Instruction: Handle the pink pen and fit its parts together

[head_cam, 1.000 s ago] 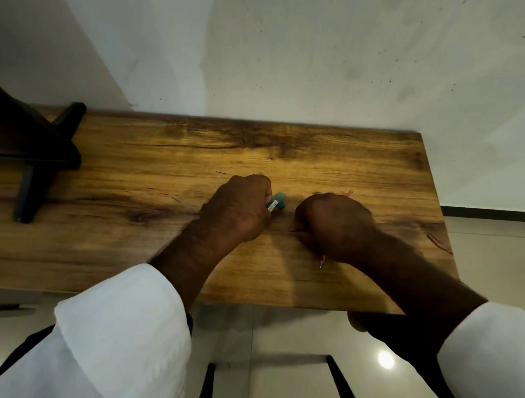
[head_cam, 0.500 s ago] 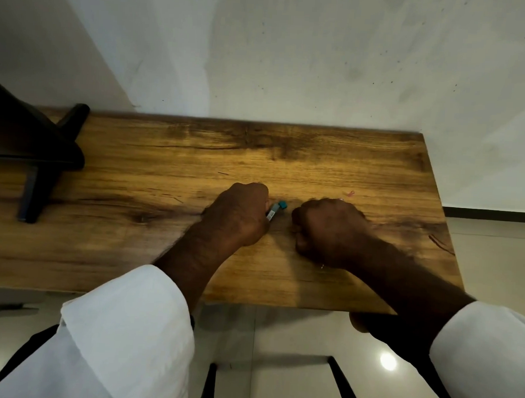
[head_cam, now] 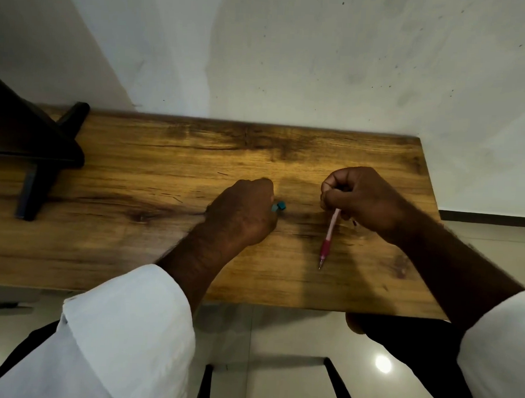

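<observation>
My left hand (head_cam: 243,213) rests on the wooden table (head_cam: 131,237) with its fingers curled round a small object, only whose teal end (head_cam: 279,206) sticks out to the right. My right hand (head_cam: 364,201) is over the table to the right of it. Its curled fingers grip the upper end of a pink pen (head_cam: 327,237). The pen slants down toward me, its tip close to the tabletop. A gap of bare wood separates the two hands.
A black stand (head_cam: 35,156) sits on the table's left end. A white wall rises behind the table. The table's right edge and front edge are close to my right forearm. Below the front edge lie a tiled floor and a dark chair frame (head_cam: 333,382).
My right hand has moved right and away from the left hand, and the pink pen now shows below it. My left hand has stayed nearly in place.
</observation>
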